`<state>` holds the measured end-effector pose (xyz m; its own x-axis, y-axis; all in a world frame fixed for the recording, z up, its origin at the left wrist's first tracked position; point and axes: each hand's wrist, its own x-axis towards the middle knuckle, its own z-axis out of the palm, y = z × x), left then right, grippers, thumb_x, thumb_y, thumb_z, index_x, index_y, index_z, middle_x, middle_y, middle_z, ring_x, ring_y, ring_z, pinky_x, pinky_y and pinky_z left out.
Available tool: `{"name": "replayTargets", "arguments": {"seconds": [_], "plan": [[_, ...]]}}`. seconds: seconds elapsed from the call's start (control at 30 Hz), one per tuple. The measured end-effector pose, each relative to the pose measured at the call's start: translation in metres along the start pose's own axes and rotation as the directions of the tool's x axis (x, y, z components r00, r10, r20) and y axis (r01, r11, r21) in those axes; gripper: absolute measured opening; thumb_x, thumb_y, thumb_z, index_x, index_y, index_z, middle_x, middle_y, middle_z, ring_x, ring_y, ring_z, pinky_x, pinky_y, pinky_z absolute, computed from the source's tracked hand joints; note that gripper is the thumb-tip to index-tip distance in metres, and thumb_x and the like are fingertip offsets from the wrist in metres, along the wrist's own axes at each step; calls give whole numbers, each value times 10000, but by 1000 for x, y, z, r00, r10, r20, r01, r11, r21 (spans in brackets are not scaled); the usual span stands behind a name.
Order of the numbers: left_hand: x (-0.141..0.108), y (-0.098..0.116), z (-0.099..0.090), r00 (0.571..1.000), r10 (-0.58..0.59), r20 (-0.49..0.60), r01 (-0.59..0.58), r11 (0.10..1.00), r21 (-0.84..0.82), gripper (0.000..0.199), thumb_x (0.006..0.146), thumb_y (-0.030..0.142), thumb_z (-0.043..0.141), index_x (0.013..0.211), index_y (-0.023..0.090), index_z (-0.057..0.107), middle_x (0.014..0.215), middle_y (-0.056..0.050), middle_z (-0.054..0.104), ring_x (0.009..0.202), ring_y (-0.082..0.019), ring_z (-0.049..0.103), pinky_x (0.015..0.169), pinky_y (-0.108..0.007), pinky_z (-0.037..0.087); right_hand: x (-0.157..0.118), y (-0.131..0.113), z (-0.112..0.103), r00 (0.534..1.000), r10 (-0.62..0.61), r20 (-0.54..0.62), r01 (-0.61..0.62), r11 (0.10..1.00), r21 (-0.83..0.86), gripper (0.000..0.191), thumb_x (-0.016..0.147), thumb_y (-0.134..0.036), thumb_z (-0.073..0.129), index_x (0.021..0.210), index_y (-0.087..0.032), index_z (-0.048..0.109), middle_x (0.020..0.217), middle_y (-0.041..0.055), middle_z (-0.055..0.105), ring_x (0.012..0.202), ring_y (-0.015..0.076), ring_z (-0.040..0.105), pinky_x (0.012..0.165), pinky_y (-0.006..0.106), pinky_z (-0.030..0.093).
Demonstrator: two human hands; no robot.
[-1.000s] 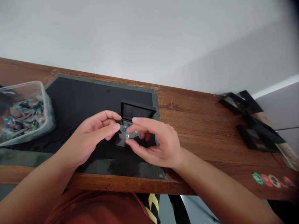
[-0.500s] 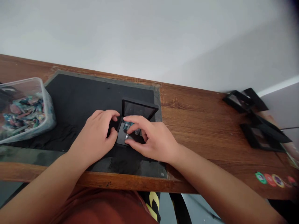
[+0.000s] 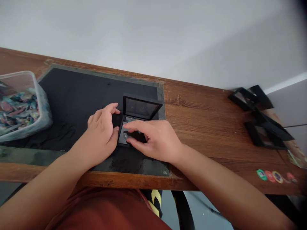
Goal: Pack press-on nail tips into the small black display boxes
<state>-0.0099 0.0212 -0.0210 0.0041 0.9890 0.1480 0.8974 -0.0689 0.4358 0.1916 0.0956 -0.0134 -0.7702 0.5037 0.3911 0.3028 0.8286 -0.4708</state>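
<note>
A black hinged case (image 3: 122,140) lies on the dark mat with its windowed lid (image 3: 141,108) standing up at the back. My right hand (image 3: 158,139) reaches over the case from the right, thumb and index finger curled around a small clear piece (image 3: 125,135) near the left side of the grey inside. The thumb tip is against that piece; how firmly it is held is hard to see. The hand hides much of the case's inside. To the left, my left hand (image 3: 102,134) is open, fingers apart, its thumb close to the case's left edge.
A clear plastic tub (image 3: 44,110) of many small colourful packets stands at the left. More black cases (image 3: 266,134) lie at the far right by the wall. Several round coloured stickers (image 3: 277,176) are near the front edge of the wooden table (image 3: 196,115).
My left hand's fingers have spread and lifted off the case's left edge. My right hand's fingertips and the clear piece have shifted left within the case. The whole view has tilted slightly.
</note>
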Motion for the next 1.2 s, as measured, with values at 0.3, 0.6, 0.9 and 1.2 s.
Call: {"name": "replayTargets", "arguments": {"seconds": [0.3, 0.6, 0.9, 1.2], "plan": [[0, -7, -4, 999, 36, 23, -34, 997, -73, 529, 955, 234, 460, 1460, 167, 318, 1415, -170, 550, 1360, -335, 506, 1142, -582, 387, 1, -6, -5, 980, 53, -192, -36, 995, 88, 411, 882, -237, 695, 1286, -230, 620, 981, -69, 804, 626, 63, 642, 600, 199, 462], [-1, -7, -7, 1000, 8, -23, -15, 952, -305, 695, 884, 457, 675, 1439, 213, 335, 1393, -144, 547, 1345, -318, 535, 1161, -556, 402, 4, -1, -11, 962, -18, -273, 36, 997, 61, 192, 925, -267, 668, 1105, -207, 690, 765, -81, 755, 626, 59, 646, 561, 193, 425], [-4, -4, -5, 991, 83, 102, -66, 985, -160, 826, 905, 478, 616, 1543, 151, 205, 1557, -220, 400, 1488, -398, 385, 1212, -618, 352, 5, 2, -11, 955, -55, -290, 77, 995, 63, 178, 939, -267, 643, 1090, -198, 707, 726, -70, 735, 631, 64, 650, 568, 192, 433], [-3, -12, 1, 995, 88, 36, -77, 964, -253, 767, 901, 410, 662, 1507, 210, 236, 1531, -198, 431, 1499, -348, 393, 1220, -584, 380, 4, 3, -7, 937, -88, -337, 114, 992, 59, 178, 966, -265, 610, 1068, -195, 737, 765, -43, 753, 648, 66, 658, 625, 191, 491]]}}
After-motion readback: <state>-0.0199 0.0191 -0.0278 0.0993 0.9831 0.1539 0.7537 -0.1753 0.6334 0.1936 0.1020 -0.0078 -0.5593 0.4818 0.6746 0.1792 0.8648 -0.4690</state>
